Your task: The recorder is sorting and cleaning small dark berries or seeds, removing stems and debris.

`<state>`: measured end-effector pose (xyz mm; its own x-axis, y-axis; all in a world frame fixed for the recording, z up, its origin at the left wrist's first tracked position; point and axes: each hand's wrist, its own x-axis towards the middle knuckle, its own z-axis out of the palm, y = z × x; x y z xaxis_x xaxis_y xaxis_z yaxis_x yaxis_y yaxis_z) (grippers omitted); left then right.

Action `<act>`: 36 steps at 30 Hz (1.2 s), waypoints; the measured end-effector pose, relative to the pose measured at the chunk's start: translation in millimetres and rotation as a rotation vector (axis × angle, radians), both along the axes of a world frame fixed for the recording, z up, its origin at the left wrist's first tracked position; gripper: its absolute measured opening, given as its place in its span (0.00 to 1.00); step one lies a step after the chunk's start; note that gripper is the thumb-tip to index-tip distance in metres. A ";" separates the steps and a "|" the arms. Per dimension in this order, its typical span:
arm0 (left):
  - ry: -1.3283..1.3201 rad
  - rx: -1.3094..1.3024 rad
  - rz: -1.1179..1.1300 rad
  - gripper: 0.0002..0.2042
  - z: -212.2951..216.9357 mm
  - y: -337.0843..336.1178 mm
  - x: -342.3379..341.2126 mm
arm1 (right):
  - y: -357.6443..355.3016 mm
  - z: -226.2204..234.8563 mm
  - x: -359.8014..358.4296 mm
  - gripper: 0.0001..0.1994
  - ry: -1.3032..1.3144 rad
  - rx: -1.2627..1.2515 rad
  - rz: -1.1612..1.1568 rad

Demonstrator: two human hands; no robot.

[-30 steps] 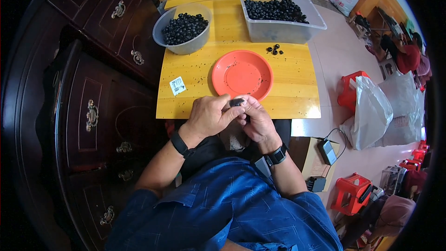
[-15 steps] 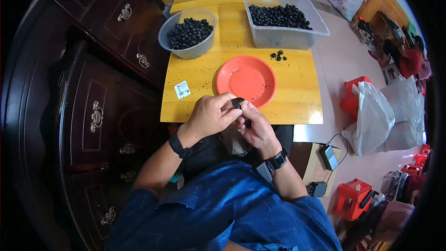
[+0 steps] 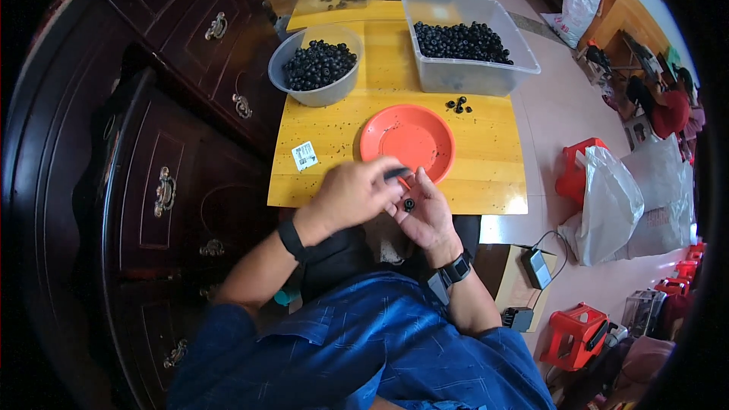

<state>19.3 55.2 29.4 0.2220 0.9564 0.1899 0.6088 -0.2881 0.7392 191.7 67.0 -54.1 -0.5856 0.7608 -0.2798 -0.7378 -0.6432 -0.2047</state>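
Note:
My left hand (image 3: 351, 193) is closed around a small dark, blade-like piece (image 3: 396, 173), which sticks out between thumb and forefinger. Beside it, my right hand (image 3: 430, 216) is turned palm up, fingers half curled. It holds a small black round part (image 3: 409, 204) with a hole in its middle, resting near the base of the fingers. Both hands are over the table's near edge, just in front of an orange-red plate (image 3: 416, 135) dotted with dark crumbs. Several similar black parts (image 3: 459, 105) lie on the table beyond the plate, to the right.
On the yellow table (image 3: 334, 182), a round clear tub (image 3: 319, 96) and a rectangular clear bin (image 3: 471, 80) hold many black parts. A white label (image 3: 304, 156) lies at left. Dark drawers (image 3: 163, 182) border the left side; red stools (image 3: 575, 334) and plastic bags (image 3: 610, 201) stand right.
My hands have drawn slightly apart. The right palm has opened upward, showing the black round part, while the left hand has lifted the dark piece off it. The view has tilted a little.

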 end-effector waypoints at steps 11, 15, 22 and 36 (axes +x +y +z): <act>0.002 0.067 0.034 0.14 -25.4 -23.5 17.8 | -6.6 7.7 -7.4 0.22 0.081 0.016 0.045; 0.011 0.105 0.148 0.12 -19.5 -20.1 11.8 | -10.9 18.4 -6.0 0.13 -0.135 0.182 0.085; 0.009 0.319 0.143 0.12 -35.2 -22.6 11.4 | -11.9 2.0 -3.9 0.05 -0.119 0.232 0.010; -0.022 0.069 0.028 0.19 -15.3 -15.1 -9.6 | -10.4 10.7 -9.1 0.10 -0.191 0.258 -0.033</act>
<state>9.7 40.0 14.2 0.1904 0.9466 0.2601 0.6012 -0.3219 0.7314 182.6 56.6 -43.4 -0.5146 0.8388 -0.1777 -0.6903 -0.5282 -0.4945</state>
